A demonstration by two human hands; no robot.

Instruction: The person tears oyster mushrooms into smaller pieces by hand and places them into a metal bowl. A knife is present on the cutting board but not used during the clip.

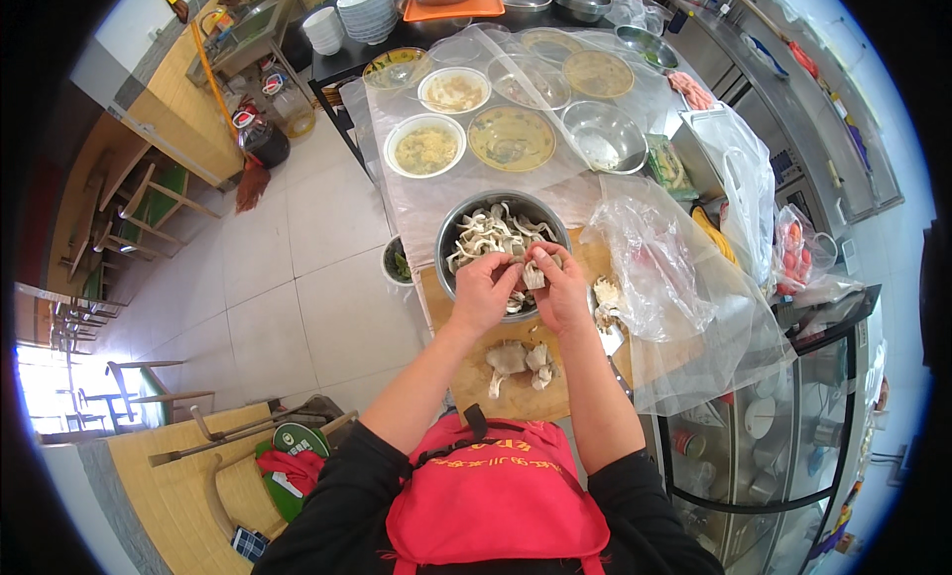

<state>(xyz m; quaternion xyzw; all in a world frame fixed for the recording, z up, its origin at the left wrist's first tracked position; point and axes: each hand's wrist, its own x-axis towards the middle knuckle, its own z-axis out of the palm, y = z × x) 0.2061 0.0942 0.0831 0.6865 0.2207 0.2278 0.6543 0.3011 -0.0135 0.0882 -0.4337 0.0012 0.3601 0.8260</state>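
Note:
Both hands are over a steel bowl (444, 240) of torn oyster mushroom strips (491, 229). My right hand (561, 292) pinches a pale oyster mushroom piece (534, 276) between thumb and fingers. My left hand (480, 292) has its thumb and fingertips closed at the left side of the same piece; the grip itself is partly hidden. Whole oyster mushrooms (509, 357) lie on a wooden cutting board (476, 396) below my wrists. Right of my right forearm are mushroom trimmings (608, 292) and a knife (611, 342), partly covered by my arm and plastic.
Clear plastic sheeting (654, 382) drapes the board's right side, with a crumpled plastic bag (647, 255) on it. Beyond stand a white bowl of yellow food (426, 150), a yellow patterned bowl (513, 138) and a steel bowl (606, 136). A bin (399, 260) is at the table's left edge.

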